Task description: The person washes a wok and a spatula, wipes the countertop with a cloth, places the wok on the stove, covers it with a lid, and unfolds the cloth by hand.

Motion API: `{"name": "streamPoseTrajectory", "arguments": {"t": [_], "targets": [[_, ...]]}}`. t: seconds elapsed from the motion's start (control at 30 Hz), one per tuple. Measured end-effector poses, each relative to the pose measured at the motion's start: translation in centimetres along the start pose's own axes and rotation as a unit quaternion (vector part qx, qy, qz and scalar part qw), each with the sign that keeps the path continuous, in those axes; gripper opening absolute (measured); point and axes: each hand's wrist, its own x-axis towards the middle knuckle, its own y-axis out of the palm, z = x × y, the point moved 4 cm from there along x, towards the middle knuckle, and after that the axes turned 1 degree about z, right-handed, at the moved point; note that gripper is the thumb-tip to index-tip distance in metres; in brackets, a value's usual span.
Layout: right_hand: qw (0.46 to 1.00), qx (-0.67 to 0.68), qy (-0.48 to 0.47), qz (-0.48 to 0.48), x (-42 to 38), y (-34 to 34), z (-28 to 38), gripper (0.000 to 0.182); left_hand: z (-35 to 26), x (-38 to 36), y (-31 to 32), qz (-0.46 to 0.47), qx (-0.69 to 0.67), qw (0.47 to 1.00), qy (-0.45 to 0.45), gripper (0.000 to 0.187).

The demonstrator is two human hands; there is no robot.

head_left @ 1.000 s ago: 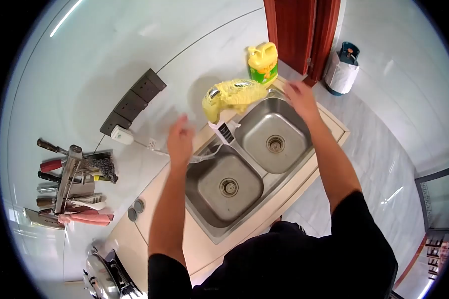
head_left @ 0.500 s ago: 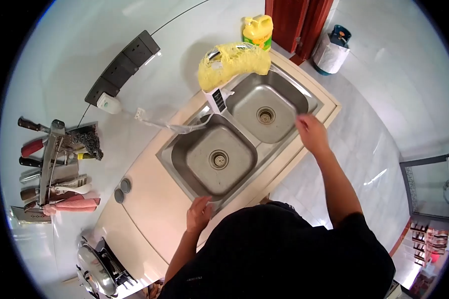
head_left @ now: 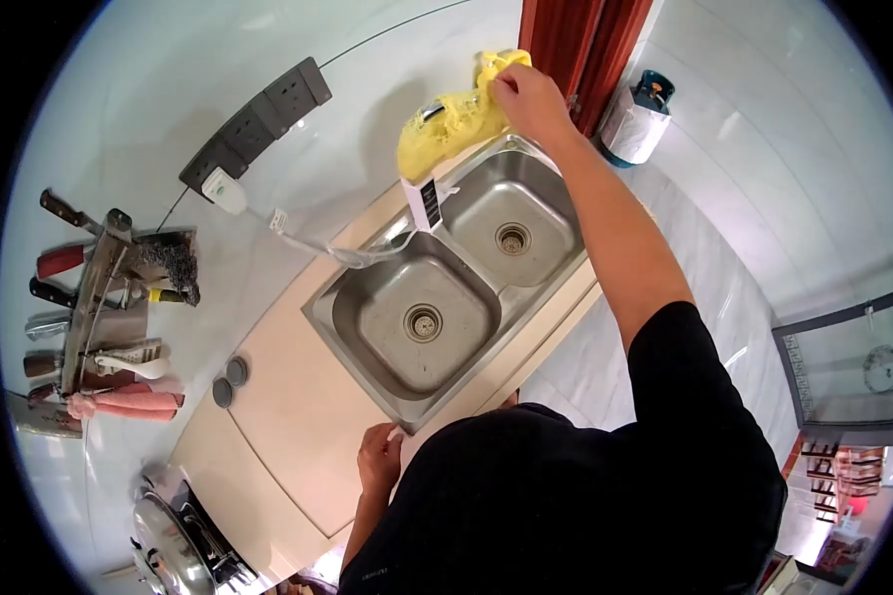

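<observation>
A double-bowl steel sink (head_left: 452,382) is set into the beige counter. Yellow mesh cloth (head_left: 437,149) is draped over the faucet behind it. My right hand (head_left: 534,102) reaches across the far bowl, its bent fingers closed on the cloth's right end; the fingertips are partly hidden. Right behind that hand stands a yellow pump bottle (head_left: 494,62), partly covered by it. Low in the view, my left hand (head_left: 377,458) rests at the counter by the sink's near corner. Its fingers are loosely bent and apart, with nothing visible in them.
Knives and utensils hang on a wall rack (head_left: 94,297) at left. A white plug (head_left: 224,190) sits in the dark sockets (head_left: 268,117). Two round grey caps (head_left: 230,382) lie on the counter. A lidded pan (head_left: 169,540) stands lower left; a gas cylinder (head_left: 637,124) upper right.
My right hand has moved from the sink's right edge up to the yellow mesh cloth and bottle. The left hand has slid slightly down and left; the view has shifted a little.
</observation>
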Motion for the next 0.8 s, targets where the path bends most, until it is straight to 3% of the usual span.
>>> {"name": "streamPoseTrajectory", "arguments": {"t": [0.1, 0.13, 0.23, 0.4, 0.5, 0.53, 0.8], "targets": [[0.997, 0.022, -0.020, 0.074, 1.0, 0.2, 2.0, 0.027, 1.0, -1.3, 0.5, 0.016, -0.011, 1.000, -0.019, 0.021], [0.993, -0.045, -0.006, 0.106, 1.2, 0.1, 2.1, 0.031, 0.6, -1.2, 0.2, 0.018, -0.014, 1.000, -0.018, 0.021], [0.990, -0.126, 0.060, -0.006, 1.8, -2.0, 1.4, 0.036, 0.6, -0.7, -0.5, -0.020, 0.000, 1.000, 0.008, 0.021], [0.995, -0.047, 0.032, 0.083, 1.3, -0.5, -1.8, 0.052, 1.6, 0.6, -2.2, -0.058, 0.002, 0.998, -0.018, 0.020], [0.998, -0.005, -0.023, 0.061, -0.4, 1.0, -1.6, 0.058, 1.4, 1.1, -3.0, -0.051, 0.035, 0.998, -0.023, 0.020], [0.991, -0.016, 0.013, 0.129, -0.9, 1.1, -0.7, 0.061, 1.4, 1.2, -3.2, -0.046, 0.030, 0.998, -0.034, 0.021], [0.986, -0.145, -0.006, 0.077, -2.7, 1.1, 0.2, 0.060, 2.0, 0.3, -2.3, -0.034, 0.021, 0.997, -0.059, 0.022]]}}
